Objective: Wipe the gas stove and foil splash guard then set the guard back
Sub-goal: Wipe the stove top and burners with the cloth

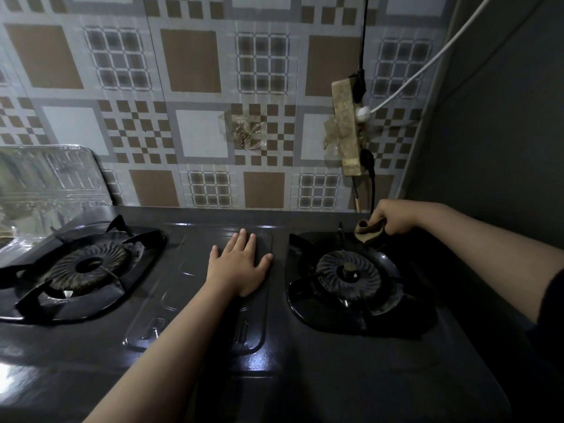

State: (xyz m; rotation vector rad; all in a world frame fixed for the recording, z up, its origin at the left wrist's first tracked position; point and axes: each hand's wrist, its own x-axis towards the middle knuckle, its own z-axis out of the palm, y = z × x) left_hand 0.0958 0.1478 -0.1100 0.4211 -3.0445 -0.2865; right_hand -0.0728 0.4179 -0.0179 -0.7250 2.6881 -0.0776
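Two bare forearms reach in from the lower edge over a dark gas stove [305, 361], whose glossy top fills the lower half of the head view. One left hand [239, 270] lies flat on the raised centre panel between the burners, palm down, fingers straight and slightly spread, holding nothing. One right hand [393, 219] is at the stove's far right corner, its fingers curled around a crumpled brown cloth [367, 232] that hangs against the back edge of the right pan support. The stove carries two burners: the left burner [88, 267] and the right burner [349, 274], each a ribbed ring set inside a black pronged pan support. Embossed marks on the centre panel near the left forearm are partly hidden and cannot be read. One foil splash guard [45, 184], shiny with a rounded upper corner, stands upright at the far left, beside the left burner and against the tiled wall [189, 62]. That wall bears a repeating pattern of brown squares, white squares and small checks; no writing shows on it. One grimy, yellowed power strip [348, 126] is fixed upright to the tiles with clouded tape, above the right hand. One white plug [363, 112] sits in it, its white cable [427, 61] running up to the right; a black cable [363, 32] drops to its top and a black plug [366, 160] sits low on it. One patch of old tape [245, 134] clings to the tiles at centre.
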